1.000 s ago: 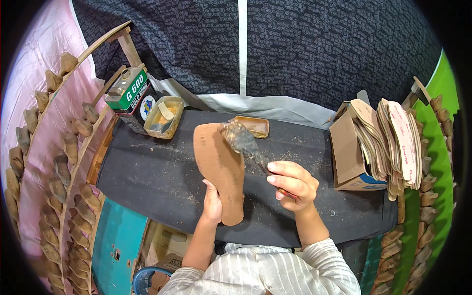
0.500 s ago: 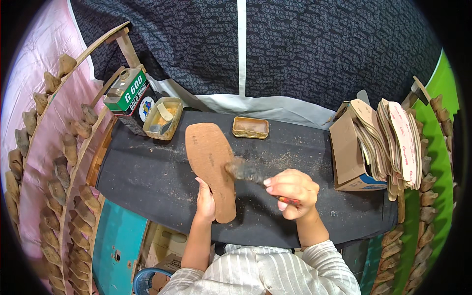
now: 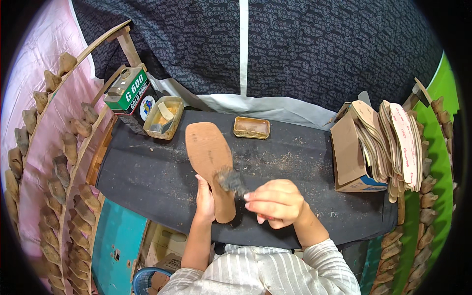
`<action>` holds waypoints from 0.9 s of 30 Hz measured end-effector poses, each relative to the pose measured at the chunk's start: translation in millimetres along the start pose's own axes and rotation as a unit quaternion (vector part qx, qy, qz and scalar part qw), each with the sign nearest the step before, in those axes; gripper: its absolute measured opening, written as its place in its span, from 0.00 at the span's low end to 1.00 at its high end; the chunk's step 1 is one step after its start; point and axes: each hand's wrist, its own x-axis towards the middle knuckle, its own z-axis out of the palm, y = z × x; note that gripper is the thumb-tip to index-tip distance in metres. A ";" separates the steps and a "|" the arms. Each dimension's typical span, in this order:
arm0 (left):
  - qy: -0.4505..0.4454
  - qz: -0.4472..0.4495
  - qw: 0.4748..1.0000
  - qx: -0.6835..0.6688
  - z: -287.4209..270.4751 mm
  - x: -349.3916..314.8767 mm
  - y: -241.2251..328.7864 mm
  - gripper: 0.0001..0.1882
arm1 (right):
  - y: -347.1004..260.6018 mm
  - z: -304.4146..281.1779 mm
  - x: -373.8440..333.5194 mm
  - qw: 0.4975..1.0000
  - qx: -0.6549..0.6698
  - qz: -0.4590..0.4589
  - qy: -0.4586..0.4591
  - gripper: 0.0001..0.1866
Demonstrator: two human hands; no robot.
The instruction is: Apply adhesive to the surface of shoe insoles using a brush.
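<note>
In the head view, the left hand [image 3: 205, 200] grasps a square-toed insole [image 3: 209, 145] by its waist above the black worktop [image 3: 295, 155], probably to leave its upper face clear. The right hand [image 3: 278, 202] has its fingers clenched round a brush [image 3: 233, 181], whose dark bristles overlap the flat, brown, faintly marked insole.

Through the head camera I see a tabletop [image 3: 147, 179] covered in dark cloth [image 3: 356, 214], sprinkled with pale crumbs [image 3: 290, 158]. At far left, a green-and-black metal can [image 3: 127, 94] appears to stand on it, its base partly hidden by a yellowish tub [image 3: 170, 132]. A small amber tray [image 3: 251, 134] sits mid-far; a cardboard box [image 3: 345, 155] stands right.
</note>
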 end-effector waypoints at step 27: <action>0.052 0.042 0.991 -0.119 -15.0 10.1 10.5 0.41 | 21.2 -19.2 -19.9 0.979 0.072 0.190 -0.008 0.14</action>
